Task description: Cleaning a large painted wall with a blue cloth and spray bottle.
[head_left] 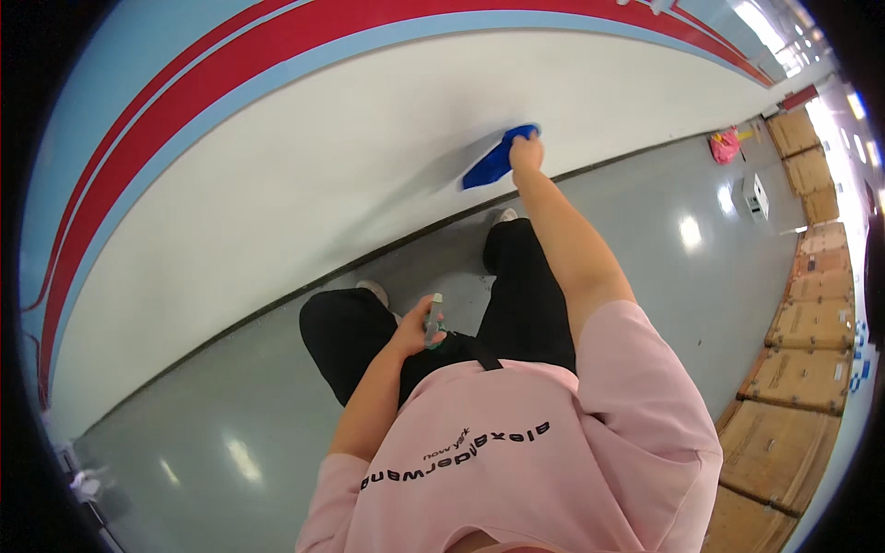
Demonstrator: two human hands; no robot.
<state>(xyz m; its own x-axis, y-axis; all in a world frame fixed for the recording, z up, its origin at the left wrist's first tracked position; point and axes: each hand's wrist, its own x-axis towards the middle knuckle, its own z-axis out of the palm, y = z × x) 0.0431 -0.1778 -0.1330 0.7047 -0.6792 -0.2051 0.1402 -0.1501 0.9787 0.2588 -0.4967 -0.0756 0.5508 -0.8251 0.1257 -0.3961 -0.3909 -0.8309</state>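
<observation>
My right hand (526, 152) reaches out with its fingers closed on a blue cloth (489, 170). The cloth hangs spread against the lower white part of a wall (369, 129), and a shadow falls beside it. Close to my lap, between my bent knees, my left hand (417, 327) is wrapped round a small grey-green object with a pale end (434, 318). Its exact kind cannot be made out.
Red and light-blue stripes (221, 55) run along the wall's upper part. A dark strip edges its foot above the grey floor (645, 230). Wooden-looking boxes (811, 313) line the right side. A pink bag-like item (725, 146) and a white box (756, 196) stand at the far right.
</observation>
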